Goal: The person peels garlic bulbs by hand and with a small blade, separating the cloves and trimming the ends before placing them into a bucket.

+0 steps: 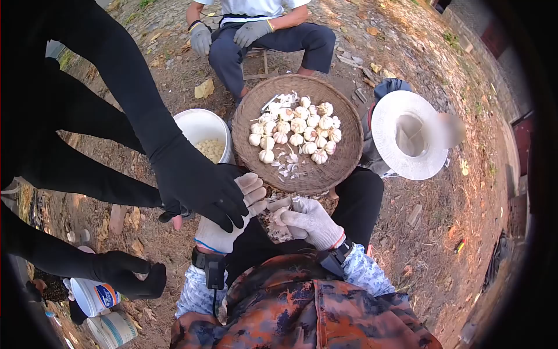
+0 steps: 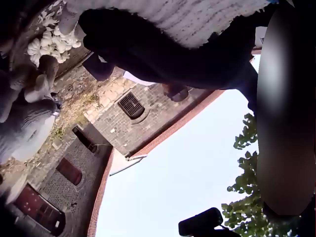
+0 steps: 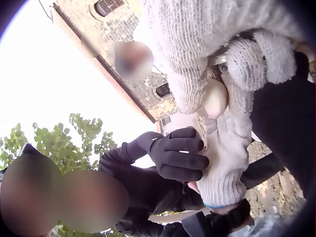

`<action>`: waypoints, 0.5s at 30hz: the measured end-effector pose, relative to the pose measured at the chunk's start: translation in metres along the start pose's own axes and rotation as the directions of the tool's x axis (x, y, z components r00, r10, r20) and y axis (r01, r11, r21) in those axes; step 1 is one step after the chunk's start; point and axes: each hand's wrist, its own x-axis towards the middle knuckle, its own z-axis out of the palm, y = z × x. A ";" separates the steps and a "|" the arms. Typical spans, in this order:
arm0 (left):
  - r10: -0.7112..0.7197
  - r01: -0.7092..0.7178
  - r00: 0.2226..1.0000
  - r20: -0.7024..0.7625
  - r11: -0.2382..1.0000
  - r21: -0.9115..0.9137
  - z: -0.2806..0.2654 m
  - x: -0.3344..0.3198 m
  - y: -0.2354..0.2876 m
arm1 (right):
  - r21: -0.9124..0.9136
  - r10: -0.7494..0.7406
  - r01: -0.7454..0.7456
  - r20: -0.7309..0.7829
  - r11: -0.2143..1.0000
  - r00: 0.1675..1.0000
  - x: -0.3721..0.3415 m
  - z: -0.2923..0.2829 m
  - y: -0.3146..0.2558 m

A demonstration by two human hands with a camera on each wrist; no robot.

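My right hand (image 1: 314, 224), in a white knitted glove, pinches a garlic clove (image 3: 216, 98) between thumb and fingers. Beside it my left hand (image 1: 222, 230), gloved the same way, has its fingers extended toward the right hand. A black-gloved hand (image 1: 200, 189) of another person lies over the back of my left hand and hides part of it. Ahead of both hands, a round wicker basket (image 1: 256, 166) carries several garlic bulbs (image 1: 298, 125) and loose skins (image 1: 288, 168). In the left wrist view the right hand (image 2: 29, 118) shows at the left edge.
A white bucket (image 1: 200, 116) with peeled cloves stands left of the basket. Across from me sits a person with grey gloves (image 1: 253, 33). To the right is a person in a white hat (image 1: 401, 154). More buckets (image 1: 93, 296) stand at lower left on the leaf-strewn ground.
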 end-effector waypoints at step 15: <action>0.317 -0.098 0.885 -0.340 0.842 0.530 -0.012 0.038 0.047 | 0.107 -0.107 0.123 -0.148 0.987 0.983 -0.006 -0.037 0.011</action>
